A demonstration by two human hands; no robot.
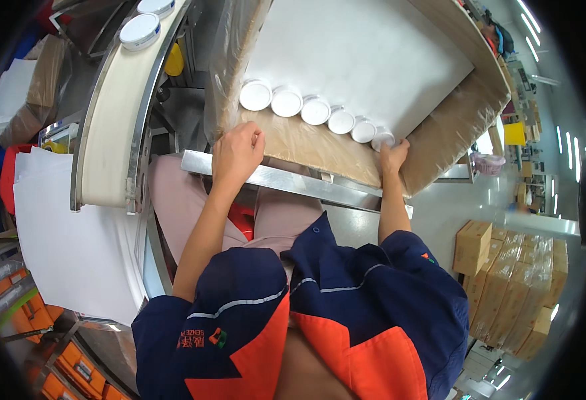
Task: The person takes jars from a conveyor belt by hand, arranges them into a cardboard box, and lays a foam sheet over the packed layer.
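Six or so white round tubs, several in all, stand in a slanting row along the near wall of a large plastic-lined carton (319, 148), on its white sheet (353, 53). My right hand (394, 157) reaches in at the row's right end. Its fingers are closed on the last white tub (382, 139), partly covering it. Over the carton's near left corner rests my left hand (238, 152), its fingers curled into a loose fist and no tub in it. The nearest tub to it is the leftmost one (255, 95).
Left of the carton runs a curved conveyor belt (109, 127) carrying a blue-and-white tub (139, 31). White paper sheets (73, 247) lie below it. A metal bar (286, 181) crosses in front of the carton. Wrapped brown boxes (516, 287) are stacked at right.
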